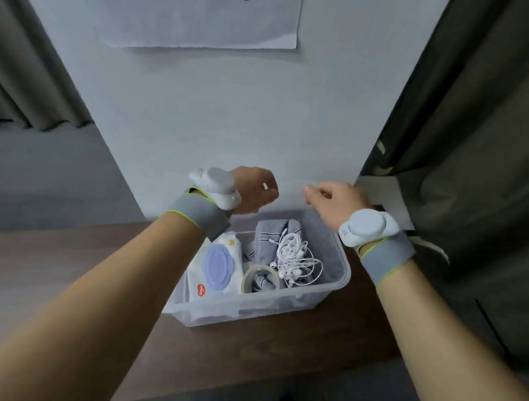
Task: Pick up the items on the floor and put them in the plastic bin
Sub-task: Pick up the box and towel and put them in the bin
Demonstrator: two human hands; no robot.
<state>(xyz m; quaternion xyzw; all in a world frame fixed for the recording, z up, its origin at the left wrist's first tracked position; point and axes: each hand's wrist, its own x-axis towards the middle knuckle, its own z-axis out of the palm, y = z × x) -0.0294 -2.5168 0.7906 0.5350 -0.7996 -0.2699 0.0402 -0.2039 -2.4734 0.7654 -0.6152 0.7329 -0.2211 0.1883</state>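
Over the clear rectangular plastic bin (pixel 329 289) on the brown wooden surface, both your hands hover near the far rim. Bin already holds a white wet-wipes pack with lilac lid (pixel 217 265), tangled white earphone cable (pixel 296 257), beige tape roll (pixel 259 278) and grey striped cloth (pixel 273 233). Looks like the drop-off step is done; next you need to scan the floor for leftovers. Left hand (pixel 254 190) loosely curled, fingers half closed, apparently empty. Right hand (pixel 333 200) also loosely curled, thumb to forefinger; can't tell if it pinches anything
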